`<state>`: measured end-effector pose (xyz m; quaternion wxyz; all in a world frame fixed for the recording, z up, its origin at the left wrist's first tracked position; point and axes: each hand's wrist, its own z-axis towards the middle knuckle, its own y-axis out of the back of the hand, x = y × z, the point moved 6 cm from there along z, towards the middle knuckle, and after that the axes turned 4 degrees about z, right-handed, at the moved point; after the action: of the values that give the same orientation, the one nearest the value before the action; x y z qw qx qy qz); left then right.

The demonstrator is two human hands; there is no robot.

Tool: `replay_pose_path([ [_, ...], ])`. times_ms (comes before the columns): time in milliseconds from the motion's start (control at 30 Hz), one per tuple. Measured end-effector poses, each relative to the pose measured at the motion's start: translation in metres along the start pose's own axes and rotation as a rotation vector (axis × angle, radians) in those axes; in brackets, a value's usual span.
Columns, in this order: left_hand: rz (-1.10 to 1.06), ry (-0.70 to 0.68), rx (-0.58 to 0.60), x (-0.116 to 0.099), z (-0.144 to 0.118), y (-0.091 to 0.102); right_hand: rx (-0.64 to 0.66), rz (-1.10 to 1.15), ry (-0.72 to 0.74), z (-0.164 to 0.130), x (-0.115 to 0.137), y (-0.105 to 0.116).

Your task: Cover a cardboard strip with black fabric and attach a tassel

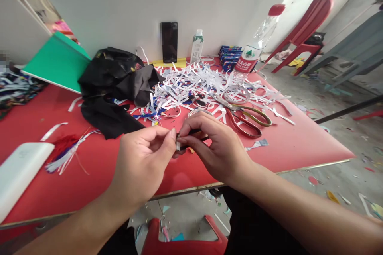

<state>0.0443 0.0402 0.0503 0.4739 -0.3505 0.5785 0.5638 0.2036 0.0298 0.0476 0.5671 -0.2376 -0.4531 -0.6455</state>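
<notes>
left hand (143,159): fingertips pinched on end of small black strip (191,132) | right hand (214,147): closed round same strip, held above red table (299,147) near front edge | tip: keep pinch tight near the white end, pull straight, elbows steady | scissors (248,117) lie just beyond, paper scraps (203,83) behind

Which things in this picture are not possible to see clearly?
- Small black piece, head view: mostly covered by the fingers of the left hand and right hand.
- Bottle label: print too small.
- White flat object: cut off by the left edge.
</notes>
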Motion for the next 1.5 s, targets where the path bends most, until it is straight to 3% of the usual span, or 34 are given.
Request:
replay_pose_path([
  [367,-0.024,-0.019,-0.01,-0.004,-0.002,0.005,-0.135,0.065,0.094,-0.001,0.007,0.004],
  [733,-0.024,-0.022,-0.002,-0.005,-0.001,0.003,-0.123,0.003,0.102,0.0,0.008,0.005],
  [1033,0.005,-0.041,0.021,-0.003,-0.003,0.002,-0.086,0.005,0.036,0.0,0.004,0.005],
  [1300,0.055,-0.071,0.068,-0.002,-0.001,0.0,-0.005,-0.205,0.251,0.001,0.013,0.008],
  [1500,0.11,-0.013,0.006,0.006,0.009,0.008,0.142,-0.33,0.238,0.003,0.012,0.005],
])
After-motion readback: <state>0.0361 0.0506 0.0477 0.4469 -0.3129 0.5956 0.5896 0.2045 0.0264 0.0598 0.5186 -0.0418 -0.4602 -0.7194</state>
